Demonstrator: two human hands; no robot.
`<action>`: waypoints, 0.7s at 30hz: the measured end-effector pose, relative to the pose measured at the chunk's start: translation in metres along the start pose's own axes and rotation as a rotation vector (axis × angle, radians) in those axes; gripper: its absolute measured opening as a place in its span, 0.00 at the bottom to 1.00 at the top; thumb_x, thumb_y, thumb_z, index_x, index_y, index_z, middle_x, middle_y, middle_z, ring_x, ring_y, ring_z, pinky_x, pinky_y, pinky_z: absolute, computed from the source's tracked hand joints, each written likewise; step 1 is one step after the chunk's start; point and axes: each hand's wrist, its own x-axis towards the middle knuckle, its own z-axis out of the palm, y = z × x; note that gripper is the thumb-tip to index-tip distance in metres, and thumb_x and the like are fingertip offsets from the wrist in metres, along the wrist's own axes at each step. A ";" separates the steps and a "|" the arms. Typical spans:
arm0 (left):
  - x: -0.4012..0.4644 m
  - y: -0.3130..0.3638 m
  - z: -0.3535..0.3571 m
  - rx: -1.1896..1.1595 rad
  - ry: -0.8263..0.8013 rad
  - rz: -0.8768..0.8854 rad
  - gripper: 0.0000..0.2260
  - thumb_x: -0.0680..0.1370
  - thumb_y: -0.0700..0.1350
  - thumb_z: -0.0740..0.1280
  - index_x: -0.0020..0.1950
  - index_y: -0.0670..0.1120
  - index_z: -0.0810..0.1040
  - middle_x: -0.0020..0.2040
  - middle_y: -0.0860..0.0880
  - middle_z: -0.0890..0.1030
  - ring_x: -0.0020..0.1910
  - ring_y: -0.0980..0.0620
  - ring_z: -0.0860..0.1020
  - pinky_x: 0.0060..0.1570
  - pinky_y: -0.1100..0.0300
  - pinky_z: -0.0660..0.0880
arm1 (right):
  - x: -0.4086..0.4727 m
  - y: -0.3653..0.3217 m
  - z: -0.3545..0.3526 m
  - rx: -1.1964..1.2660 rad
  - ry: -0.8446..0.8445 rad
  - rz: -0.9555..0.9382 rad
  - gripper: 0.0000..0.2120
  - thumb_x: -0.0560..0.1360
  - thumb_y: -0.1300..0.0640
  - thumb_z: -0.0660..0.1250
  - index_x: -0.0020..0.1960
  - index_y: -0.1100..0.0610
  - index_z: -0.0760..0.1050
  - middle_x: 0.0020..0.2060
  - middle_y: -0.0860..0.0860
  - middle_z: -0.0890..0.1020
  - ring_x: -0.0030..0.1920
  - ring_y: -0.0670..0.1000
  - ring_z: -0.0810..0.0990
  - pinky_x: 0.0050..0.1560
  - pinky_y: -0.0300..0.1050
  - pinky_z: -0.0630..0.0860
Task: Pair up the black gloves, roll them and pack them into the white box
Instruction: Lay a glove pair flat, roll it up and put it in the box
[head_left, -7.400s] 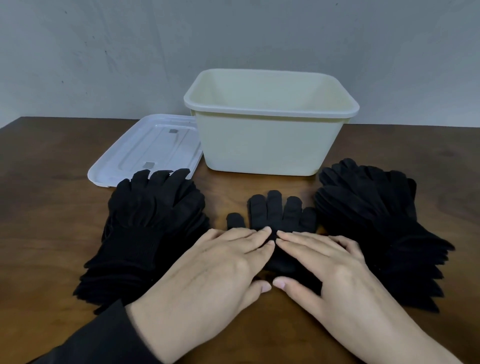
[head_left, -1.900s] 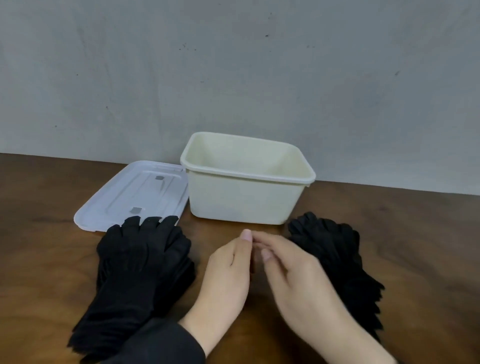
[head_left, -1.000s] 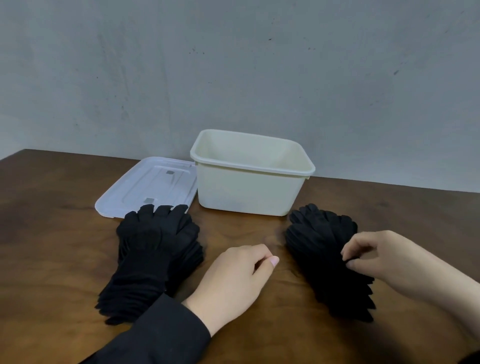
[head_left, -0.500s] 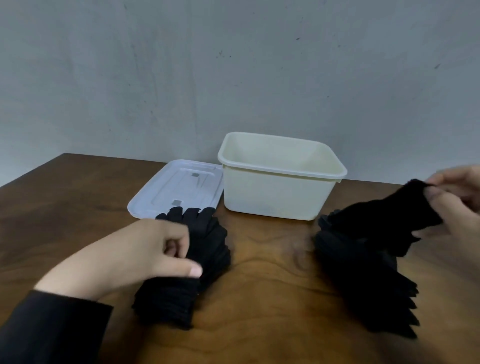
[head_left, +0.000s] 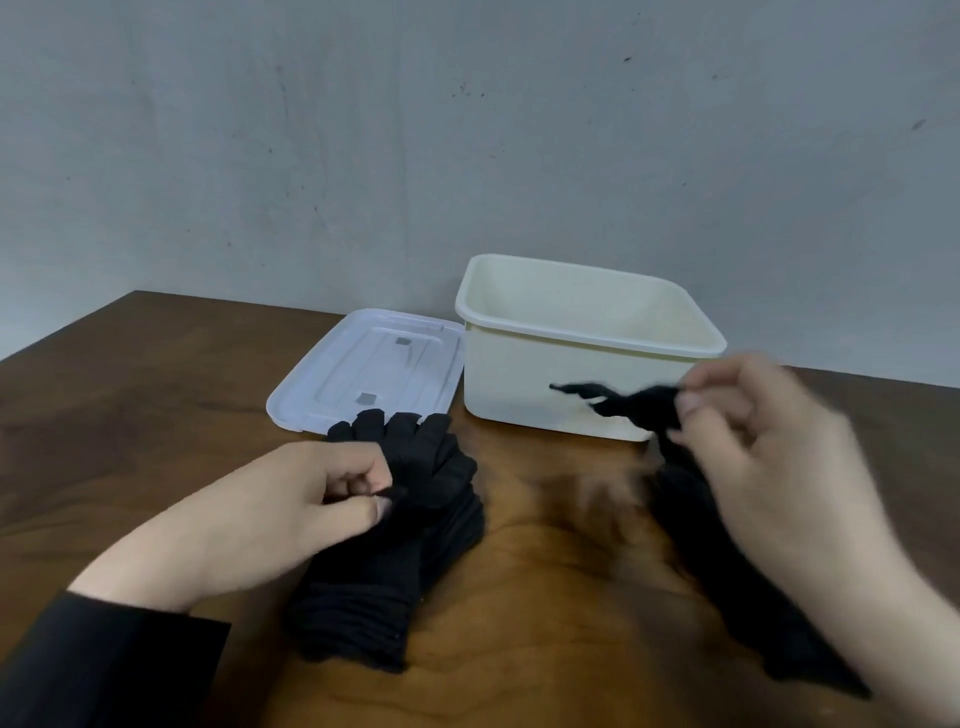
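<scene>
Lid: flat, past the left hand, beside white box.
Left hand: pinches top glove of left pile.
Right hand: blurry, pinches a lifted black glove over right pile.

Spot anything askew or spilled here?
Nothing stands out. The white box sits upright, lid flat beside it. The left hand pinches the left glove stack; the right hand lifts one glove.

A white box stands open and upright at the far middle of the table, nothing visible inside it. Near left of it lies a stack of black gloves, fingers pointing far. A second stack lies near right. One black glove, blurred, hangs lifted before the box's front wall.
</scene>
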 end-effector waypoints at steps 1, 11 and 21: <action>0.000 0.001 0.001 -0.016 0.060 0.010 0.05 0.78 0.49 0.67 0.46 0.50 0.75 0.37 0.49 0.77 0.35 0.58 0.70 0.40 0.57 0.68 | -0.012 0.008 0.009 -0.052 -0.072 -0.032 0.06 0.77 0.52 0.66 0.48 0.40 0.74 0.37 0.44 0.85 0.31 0.48 0.81 0.36 0.44 0.77; 0.007 0.039 0.006 -0.244 0.551 0.098 0.05 0.80 0.46 0.65 0.46 0.47 0.78 0.37 0.47 0.80 0.39 0.43 0.77 0.41 0.48 0.76 | -0.078 0.070 0.058 -0.201 -0.432 -0.109 0.15 0.74 0.31 0.58 0.49 0.38 0.77 0.56 0.27 0.76 0.65 0.30 0.68 0.66 0.46 0.66; 0.038 0.109 0.067 -0.232 0.152 0.245 0.08 0.82 0.48 0.62 0.54 0.57 0.80 0.46 0.61 0.82 0.48 0.63 0.80 0.52 0.62 0.77 | -0.063 0.009 0.039 0.741 -0.355 0.297 0.28 0.67 0.42 0.76 0.65 0.38 0.74 0.57 0.38 0.83 0.58 0.43 0.82 0.55 0.49 0.81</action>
